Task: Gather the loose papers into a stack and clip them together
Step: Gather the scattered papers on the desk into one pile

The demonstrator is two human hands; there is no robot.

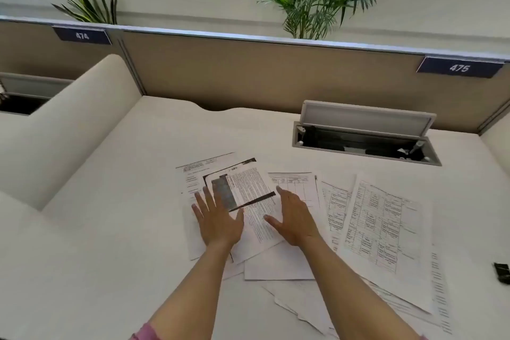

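Several loose printed papers lie scattered and overlapping on the white desk (110, 229). A sheet with dark photocopy bands (249, 190) lies tilted on top at the centre. Sheets with tables (383, 229) fan out to the right. My left hand (218, 219) rests flat on the left papers, fingers spread, holding nothing. My right hand (295, 215) hovers or rests over the centre papers, fingers apart, thumb pointing left. A black binder clip (501, 272) lies at the desk's far right edge, apart from both hands.
An open cable hatch (364, 143) with raised lid sits at the back right of the desk. Beige partition panels (276, 72) wall the back; a cream divider (69, 130) rises on the left. Plants stand behind the partition.
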